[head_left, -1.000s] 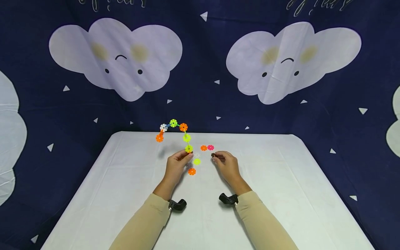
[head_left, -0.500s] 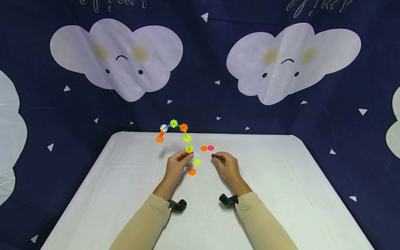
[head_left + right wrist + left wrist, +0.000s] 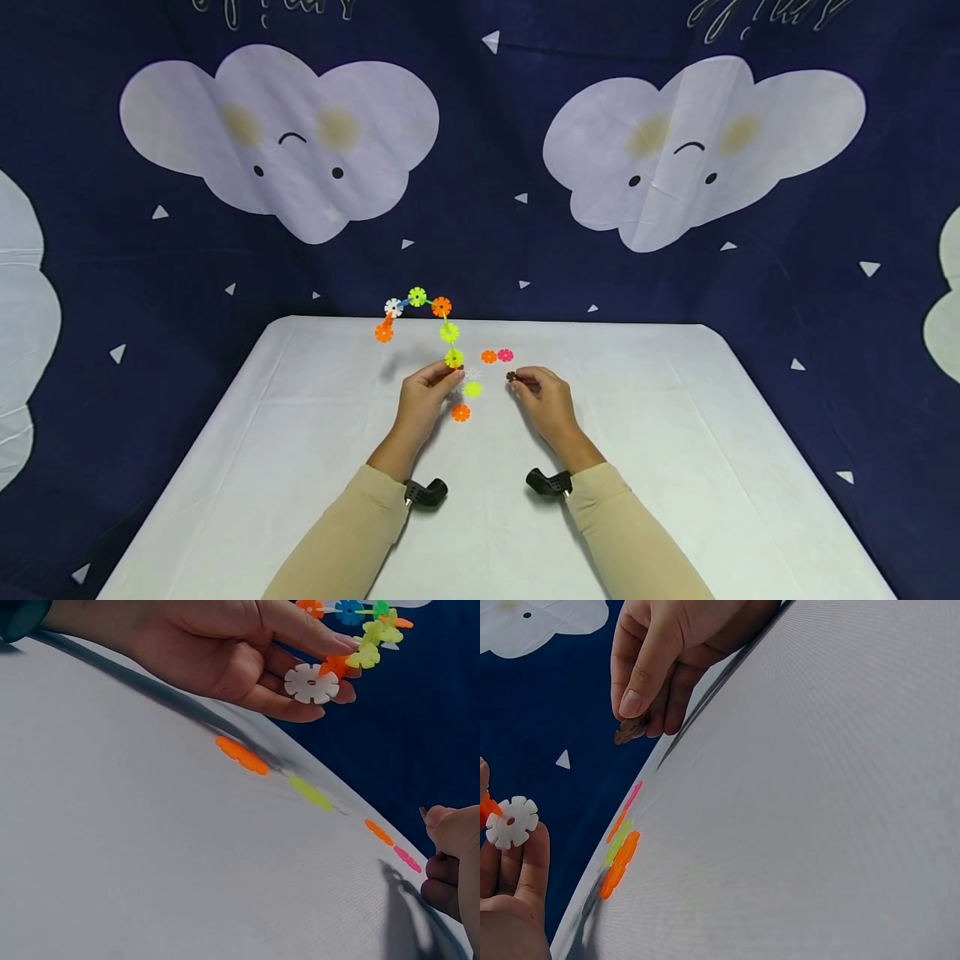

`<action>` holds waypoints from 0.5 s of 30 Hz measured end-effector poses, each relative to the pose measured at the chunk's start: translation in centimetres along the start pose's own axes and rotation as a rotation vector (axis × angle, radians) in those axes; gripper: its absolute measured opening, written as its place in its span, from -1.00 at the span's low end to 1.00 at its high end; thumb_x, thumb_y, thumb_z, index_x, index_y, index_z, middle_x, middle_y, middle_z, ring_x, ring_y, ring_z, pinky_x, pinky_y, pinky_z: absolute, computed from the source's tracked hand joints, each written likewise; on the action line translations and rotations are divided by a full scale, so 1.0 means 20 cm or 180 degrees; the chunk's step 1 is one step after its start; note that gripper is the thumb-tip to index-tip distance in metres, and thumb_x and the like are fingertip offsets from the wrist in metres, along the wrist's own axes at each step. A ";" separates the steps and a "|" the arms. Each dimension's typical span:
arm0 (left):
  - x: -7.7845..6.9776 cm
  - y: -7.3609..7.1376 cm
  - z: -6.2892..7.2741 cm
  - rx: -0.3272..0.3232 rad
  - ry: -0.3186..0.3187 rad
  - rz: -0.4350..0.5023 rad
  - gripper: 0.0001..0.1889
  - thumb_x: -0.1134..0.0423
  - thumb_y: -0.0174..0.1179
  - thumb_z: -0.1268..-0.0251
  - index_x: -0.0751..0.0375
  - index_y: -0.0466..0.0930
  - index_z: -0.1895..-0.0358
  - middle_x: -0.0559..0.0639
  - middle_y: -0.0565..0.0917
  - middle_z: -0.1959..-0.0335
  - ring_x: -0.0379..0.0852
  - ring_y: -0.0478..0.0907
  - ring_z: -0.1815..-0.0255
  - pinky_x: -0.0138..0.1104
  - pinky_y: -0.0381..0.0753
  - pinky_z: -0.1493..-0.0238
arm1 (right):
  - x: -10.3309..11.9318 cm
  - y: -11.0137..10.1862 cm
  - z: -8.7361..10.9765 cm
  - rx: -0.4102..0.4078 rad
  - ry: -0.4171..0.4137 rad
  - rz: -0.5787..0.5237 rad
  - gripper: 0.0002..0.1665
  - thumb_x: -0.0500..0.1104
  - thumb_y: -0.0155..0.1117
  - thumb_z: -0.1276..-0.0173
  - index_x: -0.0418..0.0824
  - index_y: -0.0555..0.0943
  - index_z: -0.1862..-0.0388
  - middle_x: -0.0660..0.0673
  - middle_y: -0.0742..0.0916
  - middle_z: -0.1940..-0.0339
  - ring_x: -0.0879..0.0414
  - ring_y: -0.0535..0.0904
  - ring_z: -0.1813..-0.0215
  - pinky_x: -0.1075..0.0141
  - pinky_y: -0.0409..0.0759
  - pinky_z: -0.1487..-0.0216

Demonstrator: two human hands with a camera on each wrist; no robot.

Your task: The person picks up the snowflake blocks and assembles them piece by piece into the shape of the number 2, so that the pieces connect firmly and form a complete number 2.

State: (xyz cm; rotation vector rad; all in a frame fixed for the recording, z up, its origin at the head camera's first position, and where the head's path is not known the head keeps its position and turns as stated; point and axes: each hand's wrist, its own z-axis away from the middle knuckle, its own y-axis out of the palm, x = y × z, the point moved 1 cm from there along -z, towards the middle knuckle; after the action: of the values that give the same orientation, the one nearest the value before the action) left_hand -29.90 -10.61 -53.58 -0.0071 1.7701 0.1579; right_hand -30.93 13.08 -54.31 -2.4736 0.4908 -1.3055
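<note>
Our left grip pinches a disc chain, our right grip a brown disc, right of the loose yellow disc.

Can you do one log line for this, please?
left fingers: hold disc chain | right fingers: pinch brown disc, unattached | white table: loose discs

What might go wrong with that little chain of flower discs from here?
The left hand holds the chain near one end, so the unsupported rest might sag or a joint loosen. The small brown disc, pinched in the right hand, could slip. A lowered hand might nudge the loose discs on the table.
</note>
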 end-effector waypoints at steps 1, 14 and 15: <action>0.00 0.00 0.00 0.0002 -0.0005 0.0007 -0.67 0.21 0.53 -0.32 0.32 0.80 -0.04 0.09 0.79 0.08 -0.01 0.64 0.10 -0.40 0.69 0.11 | 0.00 0.00 0.00 -0.0004 -0.0014 -0.0004 -0.81 -0.44 0.50 -0.35 -0.42 0.73 0.08 -0.24 0.79 0.10 -0.09 0.77 0.10 0.25 0.74 0.03; 0.00 0.01 0.00 -0.0036 -0.0097 -0.0014 -0.69 0.32 0.48 -0.35 0.40 0.77 -0.08 0.07 0.79 0.10 -0.06 0.63 0.13 -0.38 0.69 0.12 | 0.02 -0.01 0.03 -0.0076 -0.0168 0.0019 -0.79 -0.43 0.53 -0.32 -0.41 0.74 0.08 -0.22 0.79 0.11 -0.07 0.77 0.12 0.27 0.73 0.04; 0.00 0.01 0.00 -0.0043 -0.0106 -0.0028 -0.69 0.33 0.48 -0.36 0.41 0.76 -0.08 0.07 0.79 0.10 -0.07 0.62 0.13 -0.38 0.69 0.12 | 0.02 -0.01 0.03 -0.0081 -0.0181 0.0011 -0.79 -0.43 0.53 -0.32 -0.41 0.74 0.08 -0.22 0.80 0.11 -0.07 0.77 0.13 0.27 0.73 0.04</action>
State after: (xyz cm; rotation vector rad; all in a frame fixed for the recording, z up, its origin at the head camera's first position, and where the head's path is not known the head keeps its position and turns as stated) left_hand -29.96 -10.46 -53.52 -0.0221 1.7354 0.1628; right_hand -30.10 13.08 -54.26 -2.5219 0.5007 -1.2313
